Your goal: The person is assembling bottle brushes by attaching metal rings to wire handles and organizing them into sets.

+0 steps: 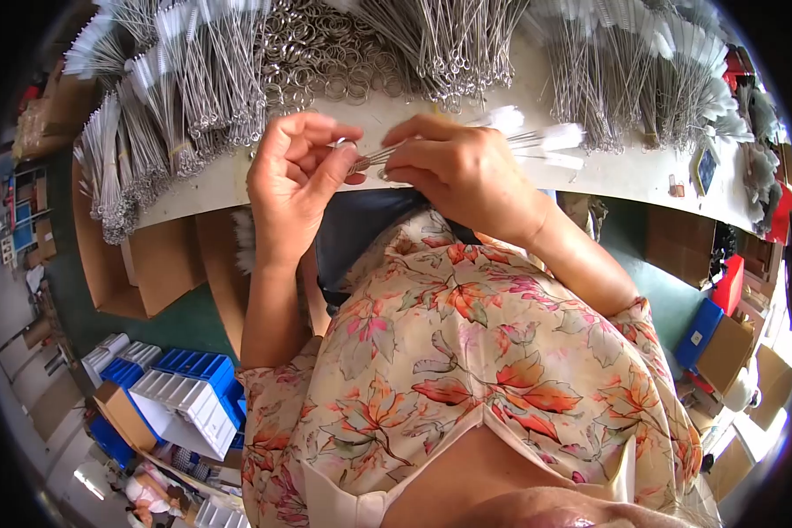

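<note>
My left hand (pixel 290 180) pinches a small metal ring (pixel 348 143) between thumb and fingertip, just over the table's near edge. Beside it, my right hand (pixel 471 167) is closed round several thin wire brushes (pixel 561 137). Their white bristle heads stick out to the right, past the back of that hand. The looped wire ends point left and come right up to the ring. Whether any loop is threaded on the ring is too small to tell.
Loose metal rings (pixel 326 53) lie heaped at the table's far middle. Bundles of wire brushes (pixel 189 88) stand on the left, with more brushes (pixel 453 44) beyond my hands and others (pixel 634 70) at right. Cardboard boxes (pixel 163 273) sit below the table's left edge.
</note>
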Motion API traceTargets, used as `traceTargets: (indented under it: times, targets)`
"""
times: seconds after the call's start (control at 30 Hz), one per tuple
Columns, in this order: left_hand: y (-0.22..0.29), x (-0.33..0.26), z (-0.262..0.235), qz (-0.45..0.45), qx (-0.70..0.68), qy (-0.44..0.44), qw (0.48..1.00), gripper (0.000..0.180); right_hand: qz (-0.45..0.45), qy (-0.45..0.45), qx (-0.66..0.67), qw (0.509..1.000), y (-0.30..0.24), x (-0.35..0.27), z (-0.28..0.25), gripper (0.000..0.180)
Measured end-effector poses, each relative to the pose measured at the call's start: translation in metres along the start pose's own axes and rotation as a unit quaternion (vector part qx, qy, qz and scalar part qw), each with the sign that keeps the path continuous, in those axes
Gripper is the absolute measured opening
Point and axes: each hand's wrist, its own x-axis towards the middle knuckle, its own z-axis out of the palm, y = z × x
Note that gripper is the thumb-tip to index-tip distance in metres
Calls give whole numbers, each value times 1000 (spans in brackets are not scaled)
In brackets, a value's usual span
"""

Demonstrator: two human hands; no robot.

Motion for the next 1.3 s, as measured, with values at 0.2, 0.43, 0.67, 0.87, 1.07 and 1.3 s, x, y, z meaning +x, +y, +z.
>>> traceTargets:
  times: [0.2, 0.43, 0.67, 0.87, 1.07, 1.3]
  targets:
    - [23, 12, -23, 79, 63, -146, 984, 11, 63, -86, 195, 975, -4, 7, -19, 9]
    - [30, 22, -13, 115, 59, -200, 971, 18, 224, -135, 397, 880, 0, 1, -29, 13]
    - [32, 19, 17, 283, 117, -69, 949, 30, 229, -9, 502, 834, -20, 19, -49, 16]
    - [35, 32, 17, 385, 196, -12, 902, 31, 160, 84, 443, 878, -28, 36, -41, 14]
    - [56, 37, 11, 287, 240, -110, 921, 29, 156, 19, 372, 915, -15, 36, -50, 14]
    - [59, 39, 7, 233, 201, -148, 940, 33, 141, -9, 397, 907, -18, 33, -50, 13]
